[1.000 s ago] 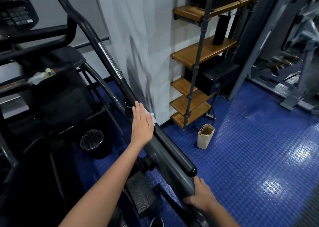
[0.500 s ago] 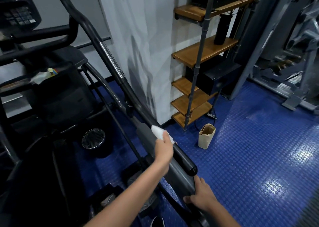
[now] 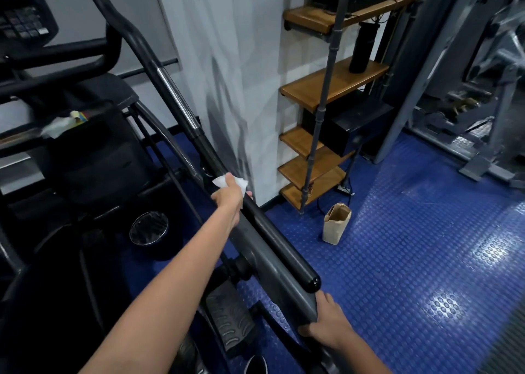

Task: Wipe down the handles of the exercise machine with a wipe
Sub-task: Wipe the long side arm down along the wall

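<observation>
Handle (image 3: 272, 240): a long dark bar of the exercise machine, its long axis running from far upper left, past a chrome section (image 3: 177, 101), down to a rounded end cap near the lower right.
Wipe (image 3: 224, 181): a white crumpled sheet, bunched at the far side of the left hand and lying on the bar.
Left hand (image 3: 231, 197): fingers curled round the bar with the wipe pinched under them, about midway along it; bare bar lies both beyond the hand toward the chrome and behind it toward the cap.
Relation that counts: the bar lies straight along the reach of the left arm, so I judge the next stroke is a slide along that axis, not across it; the left hand is the nearer one to the unwiped upper stretch.
Right hand (image 3: 326, 325): clamped on the grey arm just below the end cap, seemingly steadying it, well behind the left hand.
Console tray (image 3: 34, 138): left of the left hand, holding a crumpled tissue (image 3: 55, 126) and a small yellow item.
Cup holder (image 3: 148, 228): round, shiny, below and left of the left hand; contents cannot be made out.
Paper bag (image 3: 336, 222): right of the left hand, upright on the blue floor (image 3: 426, 246), mouth open, contents hidden.
Wooden shelves (image 3: 332, 86): further right, one bearing a dark bottle (image 3: 363, 47).
</observation>
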A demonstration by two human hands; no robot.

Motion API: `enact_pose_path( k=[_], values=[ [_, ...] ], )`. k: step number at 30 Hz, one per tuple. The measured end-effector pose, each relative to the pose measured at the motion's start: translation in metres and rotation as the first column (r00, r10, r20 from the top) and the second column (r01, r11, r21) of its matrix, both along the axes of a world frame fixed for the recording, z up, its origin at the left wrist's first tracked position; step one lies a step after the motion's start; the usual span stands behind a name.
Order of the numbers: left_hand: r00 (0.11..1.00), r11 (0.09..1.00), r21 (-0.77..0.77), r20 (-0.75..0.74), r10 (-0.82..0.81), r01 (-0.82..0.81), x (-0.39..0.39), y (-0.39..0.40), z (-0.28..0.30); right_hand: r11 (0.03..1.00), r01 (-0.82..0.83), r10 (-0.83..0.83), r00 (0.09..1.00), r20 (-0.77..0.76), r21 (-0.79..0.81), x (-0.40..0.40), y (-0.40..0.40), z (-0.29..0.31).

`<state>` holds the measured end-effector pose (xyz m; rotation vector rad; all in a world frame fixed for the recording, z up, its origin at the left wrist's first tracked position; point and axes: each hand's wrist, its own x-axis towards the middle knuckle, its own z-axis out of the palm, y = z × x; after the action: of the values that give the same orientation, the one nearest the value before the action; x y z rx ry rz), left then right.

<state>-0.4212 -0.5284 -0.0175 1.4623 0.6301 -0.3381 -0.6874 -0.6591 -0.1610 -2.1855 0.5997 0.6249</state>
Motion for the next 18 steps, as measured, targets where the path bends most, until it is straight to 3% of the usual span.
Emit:
enact_pose_path(
  k=[4,8,13,18],
  values=[
    [0.999,0.995,0.096,0.048,0.016,-0.02,-0.026,-0.01,-0.014,1.0,0.0,0.0,1.0,0.01,-0.002,0.001,0.001,0.0],
    [0.987,0.979,0.135,0.033,-0.159,0.154,-0.096,-0.02,-0.037,1.0,-0.006,0.007,1.0,0.008,-0.015,0.002,-0.001,-0.001],
    [0.897,0.889,0.122,-0.056,-0.438,0.442,-0.184,-0.028,-0.018,0.999,-0.031,0.03,0.999,-0.02,-0.032,0.004,-0.001,-0.001],
    [0.862,0.856,0.106,-0.046,-0.504,0.506,-0.178,-0.019,-0.02,0.998,-0.042,0.041,0.999,-0.018,-0.036,0.003,-0.002,-0.003]
  ],
)
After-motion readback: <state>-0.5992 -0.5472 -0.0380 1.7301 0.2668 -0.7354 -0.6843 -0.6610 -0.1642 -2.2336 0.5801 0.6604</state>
